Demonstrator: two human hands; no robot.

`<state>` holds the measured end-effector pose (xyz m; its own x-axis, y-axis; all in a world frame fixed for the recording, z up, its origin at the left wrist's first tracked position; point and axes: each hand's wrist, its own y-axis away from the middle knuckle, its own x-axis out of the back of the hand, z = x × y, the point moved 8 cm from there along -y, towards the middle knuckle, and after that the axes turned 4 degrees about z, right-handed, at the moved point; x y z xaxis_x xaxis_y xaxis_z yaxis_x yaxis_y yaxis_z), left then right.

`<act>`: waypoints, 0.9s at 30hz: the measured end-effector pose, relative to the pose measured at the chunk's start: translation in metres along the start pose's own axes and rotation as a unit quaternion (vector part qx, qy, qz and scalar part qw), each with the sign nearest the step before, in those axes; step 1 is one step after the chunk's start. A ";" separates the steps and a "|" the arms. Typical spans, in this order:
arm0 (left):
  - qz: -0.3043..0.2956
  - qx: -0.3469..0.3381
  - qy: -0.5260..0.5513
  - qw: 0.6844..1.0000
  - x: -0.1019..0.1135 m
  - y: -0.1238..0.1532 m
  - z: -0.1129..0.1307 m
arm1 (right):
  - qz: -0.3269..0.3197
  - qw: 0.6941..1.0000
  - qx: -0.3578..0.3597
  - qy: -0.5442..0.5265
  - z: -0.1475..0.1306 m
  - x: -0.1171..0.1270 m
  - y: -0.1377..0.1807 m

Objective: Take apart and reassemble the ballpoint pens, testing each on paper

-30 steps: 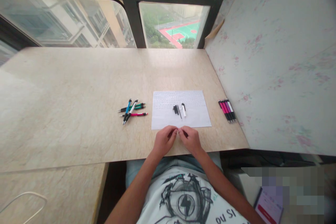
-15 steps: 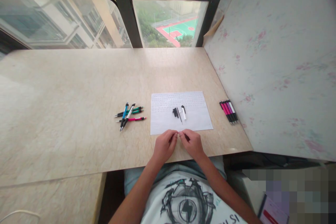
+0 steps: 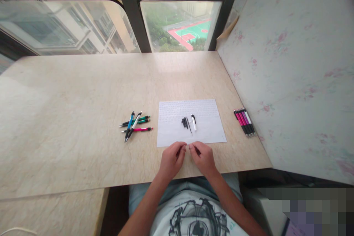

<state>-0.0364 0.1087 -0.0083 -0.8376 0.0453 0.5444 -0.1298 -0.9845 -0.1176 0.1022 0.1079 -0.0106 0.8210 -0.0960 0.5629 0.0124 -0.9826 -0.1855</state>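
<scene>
My left hand [image 3: 172, 159] and my right hand [image 3: 204, 158] meet fingertip to fingertip just below the near edge of a sheet of paper [image 3: 168, 134]. Both are closed in a pinch. Whatever sits between the fingertips is too small to make out. On the paper, beyond my hands, lie parts of a pen: a white barrel with a black clip [image 3: 194, 124], a thin dark refill [image 3: 189, 127] and short black pieces [image 3: 184, 122]. Faint lines of writing cover the upper part of the sheet.
Left of the paper, several pens [image 3: 136, 123] in blue, white, green and pink lie crossed in a pile. A row of pink, purple and white pens [image 3: 245, 122] rests by the papered wall [image 3: 290, 81]. Windows stand behind the stone-patterned tabletop [image 3: 83, 118].
The camera view has tipped slightly, so the scene sits a little lower. Both hands keep the same pinch at the same spot; the pen parts have not moved.
</scene>
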 end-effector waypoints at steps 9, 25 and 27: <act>0.037 0.002 0.031 0.999 0.007 0.003 -0.001 | 0.121 0.985 -0.081 0.091 0.011 0.033 -0.022; 0.052 0.083 0.163 0.982 0.011 0.000 -0.012 | 0.087 0.978 -0.069 0.177 -0.004 0.038 -0.045; 0.060 0.113 0.216 0.968 0.014 -0.001 -0.014 | 0.081 0.991 -0.019 0.103 -0.016 0.033 -0.031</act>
<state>-0.0550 0.1131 -0.0120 -0.9895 -0.0526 0.1347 0.0601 -0.9968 0.0525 0.1201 0.1326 0.0270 0.6765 -0.2793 0.6814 -0.1350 -0.9566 -0.2581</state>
